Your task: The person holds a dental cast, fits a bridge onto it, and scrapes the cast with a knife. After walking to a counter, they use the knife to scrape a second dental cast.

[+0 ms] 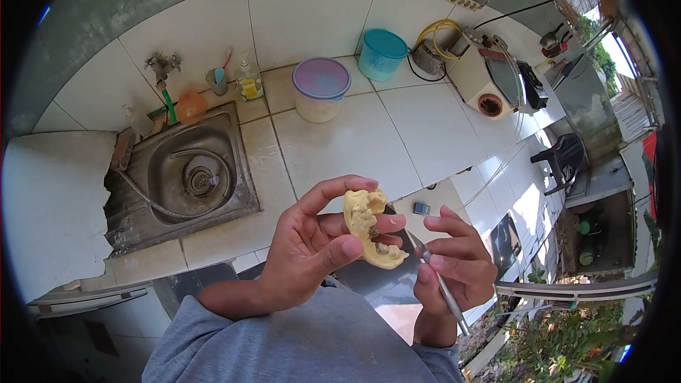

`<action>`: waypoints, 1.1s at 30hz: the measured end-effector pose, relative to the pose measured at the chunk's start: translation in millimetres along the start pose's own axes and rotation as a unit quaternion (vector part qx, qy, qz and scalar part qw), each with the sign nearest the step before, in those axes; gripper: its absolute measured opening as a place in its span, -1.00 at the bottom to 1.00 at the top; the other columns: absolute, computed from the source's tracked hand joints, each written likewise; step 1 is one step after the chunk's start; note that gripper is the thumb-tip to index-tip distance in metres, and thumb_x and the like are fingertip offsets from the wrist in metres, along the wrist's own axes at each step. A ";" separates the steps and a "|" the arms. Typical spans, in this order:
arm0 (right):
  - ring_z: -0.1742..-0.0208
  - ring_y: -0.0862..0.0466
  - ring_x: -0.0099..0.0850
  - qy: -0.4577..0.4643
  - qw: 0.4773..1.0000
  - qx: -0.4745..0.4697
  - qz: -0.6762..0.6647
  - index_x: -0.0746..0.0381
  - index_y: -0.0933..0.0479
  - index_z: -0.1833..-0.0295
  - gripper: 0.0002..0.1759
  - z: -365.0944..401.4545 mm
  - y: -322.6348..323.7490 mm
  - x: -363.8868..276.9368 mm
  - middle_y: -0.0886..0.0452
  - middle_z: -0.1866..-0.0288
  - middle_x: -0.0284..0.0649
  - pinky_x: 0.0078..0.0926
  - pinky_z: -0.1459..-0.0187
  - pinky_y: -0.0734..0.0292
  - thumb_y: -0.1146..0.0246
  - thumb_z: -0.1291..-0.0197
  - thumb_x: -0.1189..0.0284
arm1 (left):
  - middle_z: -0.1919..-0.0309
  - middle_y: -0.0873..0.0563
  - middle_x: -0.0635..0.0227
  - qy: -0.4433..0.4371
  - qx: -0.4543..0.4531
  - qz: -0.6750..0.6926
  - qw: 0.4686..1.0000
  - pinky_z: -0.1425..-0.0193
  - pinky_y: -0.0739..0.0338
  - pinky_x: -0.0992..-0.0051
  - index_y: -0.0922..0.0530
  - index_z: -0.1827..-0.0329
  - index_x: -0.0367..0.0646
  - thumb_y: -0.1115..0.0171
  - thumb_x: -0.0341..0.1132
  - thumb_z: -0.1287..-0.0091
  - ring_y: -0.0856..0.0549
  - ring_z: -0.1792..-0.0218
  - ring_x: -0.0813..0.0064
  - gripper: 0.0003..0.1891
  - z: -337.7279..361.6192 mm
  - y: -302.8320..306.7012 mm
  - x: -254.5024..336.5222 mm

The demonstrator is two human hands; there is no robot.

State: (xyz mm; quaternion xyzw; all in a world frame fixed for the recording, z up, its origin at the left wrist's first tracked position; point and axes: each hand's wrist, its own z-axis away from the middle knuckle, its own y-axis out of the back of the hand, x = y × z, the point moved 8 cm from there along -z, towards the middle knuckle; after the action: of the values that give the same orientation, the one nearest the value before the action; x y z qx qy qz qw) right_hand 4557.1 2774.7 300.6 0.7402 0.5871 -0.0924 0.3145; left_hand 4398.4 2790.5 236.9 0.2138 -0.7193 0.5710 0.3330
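My left hand (312, 241) grips a pale yellow dental cast (358, 216), curved like a jaw with tooth shapes and greyish patches on its inner side. Its thumb presses the near side while the fingers wrap behind and over the top. Closed around a slim metal carving tool (448, 295) is my right hand (454, 262), with the tool's pointed tip close to the right side of the cast. Both hands are raised in front of my body, above the counter's front edge.
A tiled counter (340, 145) runs ahead, with a steel sink (245, 188) at left. On it stand a purple-lidded tub (319, 106), a teal-lidded container (381, 57), a soap bottle (250, 85) and a cream-coloured machine (472, 81). A dark chair (565, 156) is at right.
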 end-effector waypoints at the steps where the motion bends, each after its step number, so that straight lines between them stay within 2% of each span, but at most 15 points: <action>1: 0.10 -0.76 -0.07 -0.010 1.000 0.027 -0.014 0.14 -0.51 0.21 -0.72 5.3 5.6 2.6 -0.68 0.43 -0.19 -0.02 -0.10 -0.63 -0.44 0.03 0.50 | -0.02 -0.69 -0.03 -0.004 0.002 -0.004 1.000 -0.19 -0.63 0.19 -0.17 -0.38 -0.24 -0.37 -0.08 -0.28 -0.73 -0.02 0.15 -0.25 0.3 0.7 1.0; 7: 0.06 -0.75 -0.06 -0.046 0.997 0.020 -0.053 0.16 -0.48 0.23 -0.76 3.1 -0.1 -13.0 -0.69 0.45 -0.24 -0.02 -0.14 -0.60 -0.41 -0.04 0.46 | -0.04 -0.68 -0.05 -0.086 -0.005 -0.074 0.994 -0.20 -0.62 0.18 -0.17 -0.38 -0.24 -0.36 -0.15 -0.30 -0.71 -0.05 0.15 -0.28 4.5 -0.6 9.6; 11: 0.06 -0.76 -0.08 -0.041 0.997 -0.045 -0.037 0.17 -0.50 0.29 -0.78 -5.5 -11.1 -20.2 -0.70 0.46 -0.24 -0.04 -0.11 -0.63 -0.43 0.01 0.49 | -0.04 -0.67 -0.07 -0.119 -0.010 -0.095 0.988 -0.21 -0.62 0.18 -0.16 -0.39 -0.26 -0.35 -0.19 -0.30 -0.69 -0.08 0.15 -0.29 8.2 -1.7 11.2; 13: 0.07 -0.76 -0.08 -0.042 0.997 -0.039 -0.050 0.18 -0.50 0.29 -0.77 -4.5 -13.5 -19.2 -0.70 0.46 -0.23 -0.04 -0.11 -0.64 -0.43 0.04 0.53 | -0.09 -0.64 -0.15 -0.159 -0.055 -0.083 0.982 -0.35 -0.48 0.29 -0.21 -0.37 -0.35 -0.34 -0.49 -0.28 -0.61 -0.22 0.19 -0.35 11.5 -7.2 16.5; 16: 0.07 -0.76 -0.07 -0.051 0.996 -0.043 -0.060 0.19 -0.51 0.31 -0.77 -5.1 -16.7 -18.7 -0.69 0.46 -0.23 -0.04 -0.11 -0.64 -0.43 0.06 0.55 | -0.08 -0.65 -0.14 -0.204 -0.064 -0.115 0.970 -0.34 -0.48 0.33 -0.22 -0.36 -0.38 -0.35 -0.50 -0.26 -0.61 -0.21 0.19 -0.35 13.7 -8.2 19.8; 26: 0.08 -0.76 -0.07 -0.047 0.995 -0.044 -0.078 0.22 -0.50 0.33 -0.80 -2.9 -19.6 -15.7 -0.69 0.48 -0.20 -0.04 -0.12 -0.63 -0.40 0.05 0.57 | -0.06 -0.66 -0.14 -0.228 -0.046 -0.151 0.961 -0.33 -0.47 0.35 -0.25 -0.33 -0.40 -0.38 -0.54 -0.22 -0.65 -0.17 0.16 -0.36 18.7 -7.3 22.1; 28: 0.01 -0.73 -0.08 -0.062 0.992 -0.060 -0.090 0.18 -0.45 0.23 -0.82 -0.2 -20.7 -13.4 -0.67 0.54 -0.19 0.02 -0.24 -0.50 -0.33 -0.18 0.41 | -0.06 -0.66 -0.14 -0.232 -0.050 -0.138 0.961 -0.33 -0.46 0.36 -0.25 -0.32 -0.41 -0.38 -0.53 -0.22 -0.65 -0.17 0.16 -0.36 18.9 -7.3 22.1; 33: 0.01 -0.72 -0.07 -0.076 0.989 -0.028 -0.126 0.19 -0.46 0.22 -0.81 5.4 -19.6 -8.3 -0.67 0.51 -0.17 0.03 -0.27 -0.47 -0.34 -0.16 0.41 | -0.07 -0.66 -0.13 -0.232 -0.051 -0.145 0.961 -0.33 -0.45 0.35 -0.24 -0.33 -0.40 -0.37 -0.52 -0.24 -0.63 -0.19 0.15 -0.36 17.9 -6.7 23.2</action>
State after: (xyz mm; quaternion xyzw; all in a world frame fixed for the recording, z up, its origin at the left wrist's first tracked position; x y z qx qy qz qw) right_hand 4537.8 2767.2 293.6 0.6418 0.6523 -0.1711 0.3651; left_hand 4382.9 2773.2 256.0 0.4249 -0.7660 0.4144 0.2469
